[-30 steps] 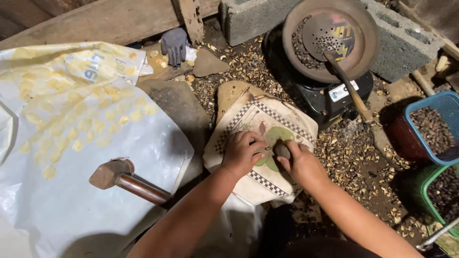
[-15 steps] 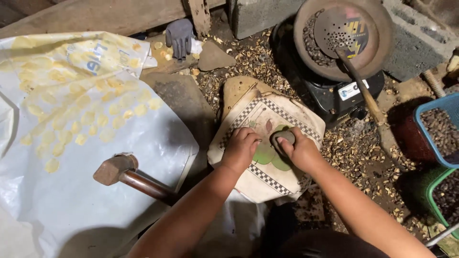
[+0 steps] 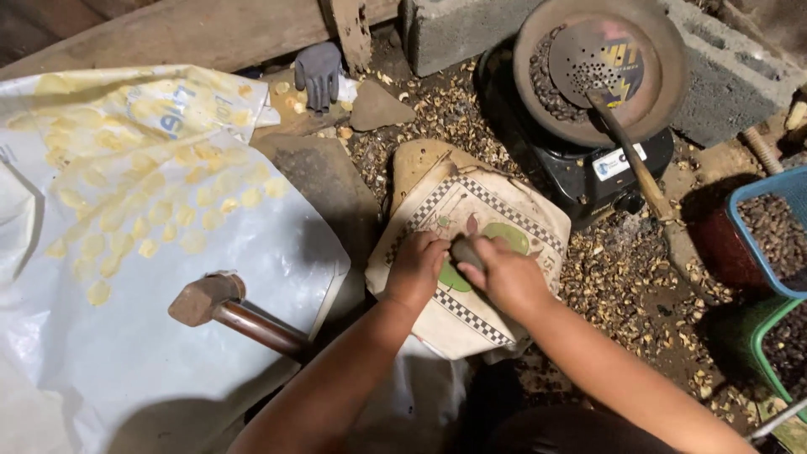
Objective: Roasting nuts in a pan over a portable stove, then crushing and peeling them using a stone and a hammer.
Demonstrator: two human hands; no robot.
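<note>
Your right hand [image 3: 507, 279] is closed around a dark grey oval stone [image 3: 467, 251]; your left hand [image 3: 416, 269], curled and holding nothing, presses the checkered-border sack [image 3: 487, 210].

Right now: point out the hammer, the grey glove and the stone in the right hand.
hammer [image 3: 200, 300], head view, on its rusty metal head.
grey glove [image 3: 319, 74], head view, on its palm.
stone [image 3: 467, 250], head view, on the bare end above the right hand [image 3: 504, 277].
</note>
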